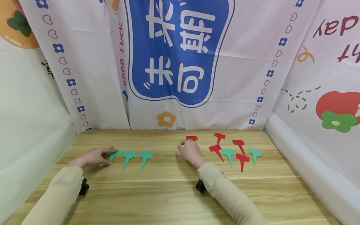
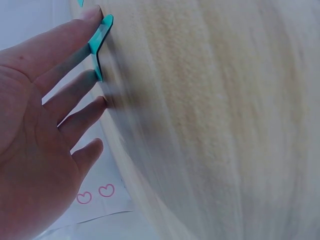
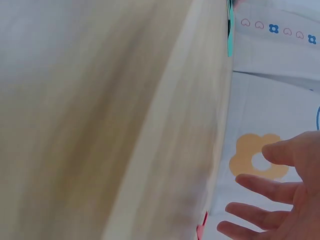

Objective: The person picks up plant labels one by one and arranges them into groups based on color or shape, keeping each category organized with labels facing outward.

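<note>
My left hand [image 1: 108, 155] lies flat on the wooden table [image 1: 168, 190] at the left, fingers straight. Its fingertips [image 2: 95, 15] touch the leftmost green T-shaped tag [image 1: 115, 153], seen edge-on as the green tag [image 2: 100, 42] in the left wrist view. Two more green tags [image 1: 128, 156] [image 1: 145, 156] lie in a row to its right. My right hand [image 1: 187, 148] hovers mid-table with spread fingers [image 3: 260, 187], holding nothing. A red tag [image 1: 192, 137] lies just beyond it. I cannot tell if they touch.
A loose cluster of several red tags [image 1: 216, 149] and green tags [image 1: 227, 153] lies on the table's right side. Printed cloth walls [image 1: 180, 62] close in the back and both sides. Wrist cameras [image 1: 200, 186] sit under both sleeves.
</note>
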Motion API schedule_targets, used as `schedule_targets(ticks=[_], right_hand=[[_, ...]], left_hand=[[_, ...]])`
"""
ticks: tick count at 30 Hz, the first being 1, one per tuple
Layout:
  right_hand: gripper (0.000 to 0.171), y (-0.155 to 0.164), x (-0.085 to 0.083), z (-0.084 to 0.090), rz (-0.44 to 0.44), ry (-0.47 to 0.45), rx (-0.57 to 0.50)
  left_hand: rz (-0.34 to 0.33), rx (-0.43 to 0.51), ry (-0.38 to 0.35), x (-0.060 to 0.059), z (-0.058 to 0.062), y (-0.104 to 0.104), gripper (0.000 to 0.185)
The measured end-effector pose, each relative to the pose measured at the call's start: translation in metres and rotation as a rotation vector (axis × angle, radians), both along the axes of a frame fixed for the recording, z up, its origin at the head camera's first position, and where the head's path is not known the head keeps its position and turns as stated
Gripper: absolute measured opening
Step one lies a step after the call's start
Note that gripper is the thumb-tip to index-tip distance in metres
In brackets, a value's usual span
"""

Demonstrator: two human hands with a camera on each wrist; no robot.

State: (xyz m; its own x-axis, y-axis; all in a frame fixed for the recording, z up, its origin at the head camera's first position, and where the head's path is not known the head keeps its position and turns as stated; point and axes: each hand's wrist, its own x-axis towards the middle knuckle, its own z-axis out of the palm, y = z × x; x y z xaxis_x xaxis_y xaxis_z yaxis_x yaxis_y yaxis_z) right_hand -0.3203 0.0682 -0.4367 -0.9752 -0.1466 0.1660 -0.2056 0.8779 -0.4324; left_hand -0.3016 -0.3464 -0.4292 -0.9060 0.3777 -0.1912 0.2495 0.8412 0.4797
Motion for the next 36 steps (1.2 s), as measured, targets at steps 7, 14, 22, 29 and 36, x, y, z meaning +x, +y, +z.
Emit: schedule_targets(ticks=[7, 14, 22, 29, 36], right_hand=[[0.035, 0.018, -0.003, -0.002, -0.037, -0.007, 0.024], [0.034, 0.035, -0.004, -0.001, -0.050, -0.005, 0.000], [0.032, 0.056, 0.000, 0.001, -0.103, -0.030, -0.003], [0.031, 0.074, 0.003, 0.002, -0.120, -0.037, -0.024], [0.029, 0.096, 0.003, 0.001, -0.114, -0.003, -0.026]], left_hand=[[0.000, 0.014, -0.008, 0.001, 0.001, 0.001, 0.073], [-0.001, 0.004, 0.000, 0.001, 0.000, 0.000, 0.073], [-0.007, -0.016, 0.018, 0.001, -0.003, -0.001, 0.072], [-0.008, -0.017, 0.021, 0.002, -0.001, -0.001, 0.072], [-0.005, -0.020, 0.022, 0.001, 0.000, 0.000, 0.072]])
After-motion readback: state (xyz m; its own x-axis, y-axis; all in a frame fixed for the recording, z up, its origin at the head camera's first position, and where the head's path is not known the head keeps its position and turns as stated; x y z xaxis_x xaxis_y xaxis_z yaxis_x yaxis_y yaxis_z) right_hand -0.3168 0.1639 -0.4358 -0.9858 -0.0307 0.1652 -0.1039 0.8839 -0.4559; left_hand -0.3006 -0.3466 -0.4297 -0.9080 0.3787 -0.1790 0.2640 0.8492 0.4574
